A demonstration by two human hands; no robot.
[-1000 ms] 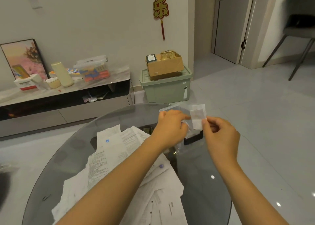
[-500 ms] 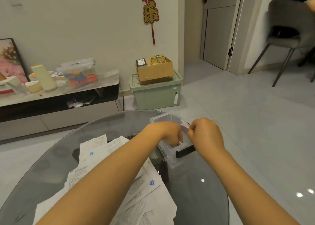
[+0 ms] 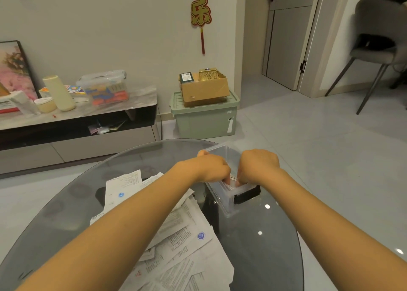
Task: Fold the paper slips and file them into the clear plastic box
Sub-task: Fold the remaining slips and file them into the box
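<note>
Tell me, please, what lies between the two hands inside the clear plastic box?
In the head view, folded paper slips stand between the left hand and right hand, inside the clear plastic box.

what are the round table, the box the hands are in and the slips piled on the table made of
Round table: looks like dark tinted glass, glossy; ceiling lights reflect in it and the floor shows through.
Clear plastic box: seems thin transparent plastic, with a black latch.
Paper slips: thin white printed paper, creased and matte, probably receipts.

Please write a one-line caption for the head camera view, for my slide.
Both hands, left and right, tuck folded slips into the clear plastic box on the round glass table.
</note>
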